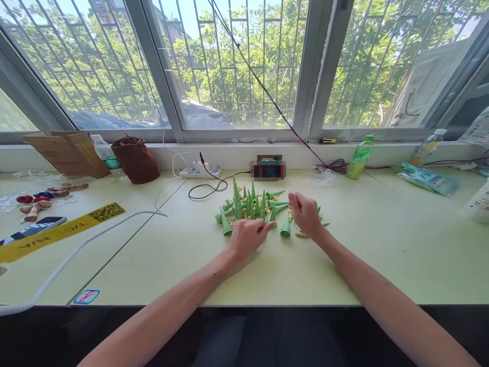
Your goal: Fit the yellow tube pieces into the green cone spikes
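Head view: green cones (pixel 249 206) stand and lie mid-worktop (pixel 183 255). Handling them seems the step; moving calls for care around upright tips. Left hand (pixel 246 237): thumb out, other fingers hidden, grip untellable. Right hand (pixel 304 213): fingers curled together, contents unclear. Room lies rightward and nearer the front edge; a device (pixel 268 171) sits behind.

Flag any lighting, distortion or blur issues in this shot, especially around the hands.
Head view: windows backlight the scene, sky patches very bright; wide-angle distortion splays the window frames outward; below the table edge it's nearly black; pixelation masks a device at the back; left hand and right hand read clearly, but fine detail on the green cones is too small to judge.
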`<move>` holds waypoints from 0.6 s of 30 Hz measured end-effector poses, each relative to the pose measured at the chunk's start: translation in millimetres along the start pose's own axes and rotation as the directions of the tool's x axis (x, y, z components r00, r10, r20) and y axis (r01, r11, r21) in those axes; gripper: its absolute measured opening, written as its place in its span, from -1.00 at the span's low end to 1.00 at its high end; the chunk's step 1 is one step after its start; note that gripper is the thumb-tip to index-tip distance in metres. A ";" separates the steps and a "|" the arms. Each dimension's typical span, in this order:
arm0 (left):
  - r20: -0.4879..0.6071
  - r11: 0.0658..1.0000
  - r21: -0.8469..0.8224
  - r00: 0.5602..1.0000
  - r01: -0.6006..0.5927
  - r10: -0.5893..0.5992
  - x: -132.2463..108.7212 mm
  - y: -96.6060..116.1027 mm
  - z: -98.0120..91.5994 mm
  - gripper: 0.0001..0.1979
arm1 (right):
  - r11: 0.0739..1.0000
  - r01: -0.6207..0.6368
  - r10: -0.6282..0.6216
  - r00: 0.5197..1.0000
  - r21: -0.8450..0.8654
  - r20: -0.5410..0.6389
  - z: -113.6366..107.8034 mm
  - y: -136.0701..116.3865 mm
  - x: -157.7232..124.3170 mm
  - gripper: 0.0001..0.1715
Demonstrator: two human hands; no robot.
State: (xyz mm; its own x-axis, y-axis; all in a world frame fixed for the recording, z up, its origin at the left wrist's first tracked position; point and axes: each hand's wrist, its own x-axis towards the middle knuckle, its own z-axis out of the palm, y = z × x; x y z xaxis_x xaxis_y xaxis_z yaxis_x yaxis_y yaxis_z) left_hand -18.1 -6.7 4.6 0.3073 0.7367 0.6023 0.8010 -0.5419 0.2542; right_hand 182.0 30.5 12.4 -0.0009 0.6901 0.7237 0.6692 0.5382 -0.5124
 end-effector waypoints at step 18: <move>-0.056 0.963 -0.129 0.971 -0.237 0.232 -8.6 3.5 1.9 -0.52 | 0.904 -0.015 0.270 0.795 -0.427 0.543 20.6 5.9 30.3 -0.51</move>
State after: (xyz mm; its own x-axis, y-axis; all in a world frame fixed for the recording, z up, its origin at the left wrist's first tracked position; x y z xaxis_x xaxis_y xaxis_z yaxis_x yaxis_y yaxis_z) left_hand -17.0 -14.2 -1.1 0.4556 0.5674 0.6859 0.6320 -0.7488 0.1996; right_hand 170.6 64.6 21.8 -0.2236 0.9568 0.1857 0.9225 0.2693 -0.2767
